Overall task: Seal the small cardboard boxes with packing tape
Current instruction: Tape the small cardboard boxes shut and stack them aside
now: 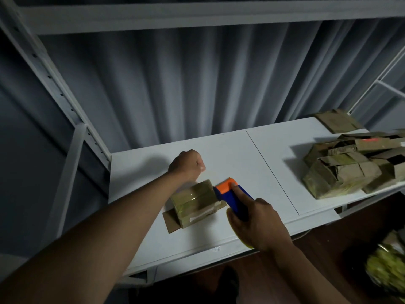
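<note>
A small cardboard box [194, 202] wrapped in shiny clear tape lies on the white table [252, 154], with one flap sticking out at its near left. My right hand [258, 224] grips a blue and orange tape dispenser [232, 194], whose orange head touches the box's right end. My left hand [188, 164] is a closed fist hovering just beyond the box's far left corner, and whether it holds tape I cannot tell.
A pile of small cardboard boxes [350, 165] sits at the table's right end, with one more box [335, 120] behind it. White shelf posts [65, 102] rise at left. A grey curtain [175, 84] hangs behind. A blurred yellow-green object [388, 266] lies low at right.
</note>
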